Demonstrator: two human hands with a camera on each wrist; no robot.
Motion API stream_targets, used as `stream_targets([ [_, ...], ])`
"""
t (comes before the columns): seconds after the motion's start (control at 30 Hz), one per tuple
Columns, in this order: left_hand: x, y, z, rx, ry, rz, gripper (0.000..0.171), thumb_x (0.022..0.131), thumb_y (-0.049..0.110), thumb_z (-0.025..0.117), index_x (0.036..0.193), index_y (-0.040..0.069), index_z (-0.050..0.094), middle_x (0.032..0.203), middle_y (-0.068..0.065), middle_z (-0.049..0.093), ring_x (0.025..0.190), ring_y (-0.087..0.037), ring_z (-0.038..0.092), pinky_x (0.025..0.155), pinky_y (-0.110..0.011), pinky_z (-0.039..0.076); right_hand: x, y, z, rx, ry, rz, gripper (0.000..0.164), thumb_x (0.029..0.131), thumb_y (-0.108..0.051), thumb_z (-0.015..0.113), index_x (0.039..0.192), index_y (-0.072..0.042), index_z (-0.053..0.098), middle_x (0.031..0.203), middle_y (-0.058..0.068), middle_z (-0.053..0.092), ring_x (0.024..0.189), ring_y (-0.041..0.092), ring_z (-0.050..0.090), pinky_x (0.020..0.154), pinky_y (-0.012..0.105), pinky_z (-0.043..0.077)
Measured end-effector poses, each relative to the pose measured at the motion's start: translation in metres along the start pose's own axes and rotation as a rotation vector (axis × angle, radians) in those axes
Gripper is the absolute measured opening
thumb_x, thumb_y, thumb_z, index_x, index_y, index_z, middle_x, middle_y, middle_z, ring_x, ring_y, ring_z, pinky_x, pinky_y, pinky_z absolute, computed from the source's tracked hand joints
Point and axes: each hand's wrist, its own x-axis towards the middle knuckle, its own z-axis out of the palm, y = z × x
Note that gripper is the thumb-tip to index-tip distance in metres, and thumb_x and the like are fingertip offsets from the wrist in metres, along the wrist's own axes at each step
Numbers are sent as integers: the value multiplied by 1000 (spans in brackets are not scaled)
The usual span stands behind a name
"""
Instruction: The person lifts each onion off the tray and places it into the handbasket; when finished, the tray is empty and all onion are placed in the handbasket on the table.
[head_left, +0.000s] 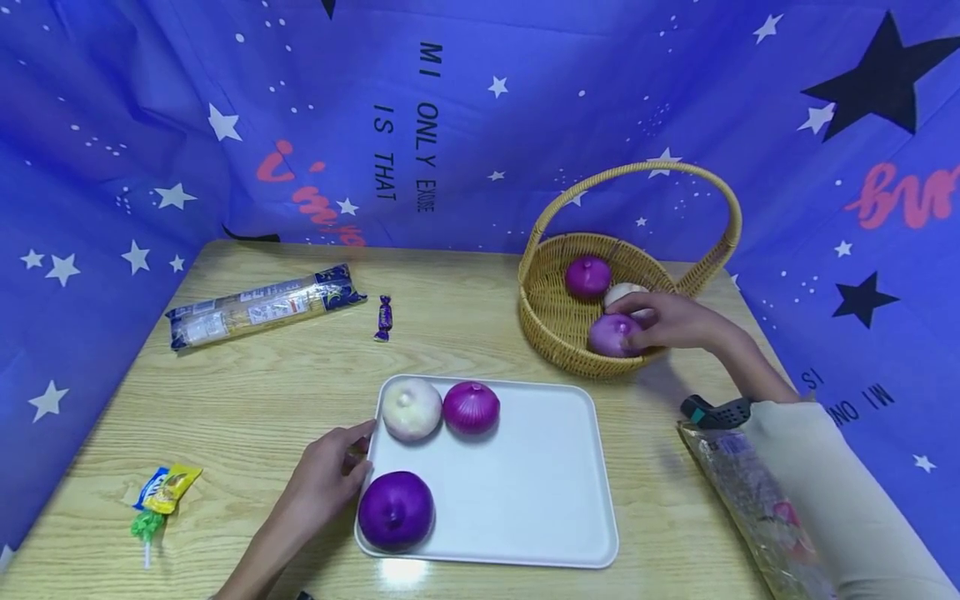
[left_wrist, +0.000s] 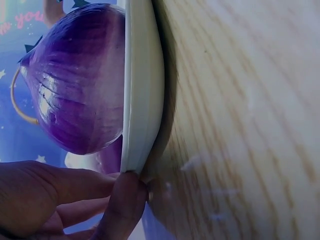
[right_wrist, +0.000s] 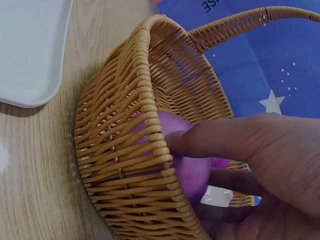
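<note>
Cloth (head_left: pixel 450 117), blue and printed with stars and lettering, hangs behind the desk and down both sides. Pale wood grain covers the desk (head_left: pixel 300 383). Toward its far right stands the basket (head_left: pixel 530 321), woven, upright, its handle arched over the top. Nearer the person and left of the basket lies the tray (head_left: pixel 517 475), white and shallow, flat on the desk and apart from the basket. A cream sleeve (head_left: pixel 832 492) comes in at the right, partly over a clear packet (head_left: pixel 750 500) lying on the desk. A long packet (head_left: pixel 262 310) with blue ends lies slantwise at the back left.

The right hand (head_left: pixel 678 321) reaches over the basket's rim and grasps the pale purple onion (head_left: pixel 613 335) inside it, thumb on one side and fingers on the other. The left hand (head_left: pixel 318 479) pinches the tray's left edge between thumb and finger. A dark device (head_left: pixel 716 412) sits at the right wrist.

The dark onion (head_left: pixel 396 511) sits in the tray's near left corner, close to the left hand. In the far left corner is a white onion (head_left: pixel 412 410), with a magenta onion (head_left: pixel 471 408) just beside it. In the basket, another magenta onion (head_left: pixel 588 277) lies toward the back, and a second white onion (head_left: pixel 624 293) is partly hidden by the right hand.

Smallest are a green lollipop (head_left: pixel 147 525), yellow sweet (head_left: pixel 171 488) and blue sweet (head_left: pixel 152 487) together at the near left, and a purple sweet (head_left: pixel 384 318) right of the long packet.
</note>
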Motion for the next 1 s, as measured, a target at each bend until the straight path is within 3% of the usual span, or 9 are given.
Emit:
stream_targets([
  [0.4,1,-2,2,-17,-17,-46,53,72,-6,63,122,3,50,90,-5,57,69,-9,57,59,-15,47,7,-1,1,-89,-26,61,46,75,-15,68,118,-8,52,116,11,52,112,36,43,88,48,39],
  [1.0,0,-1,0,-17,-4,-22,52,72,-7,63,122,2,50,92,-8,58,67,-8,57,58,-15,47,3,-11,-3,-153,-25,94,47,77,-18,66,121,-10,50,120,19,49,111,41,42,88,51,38],
])
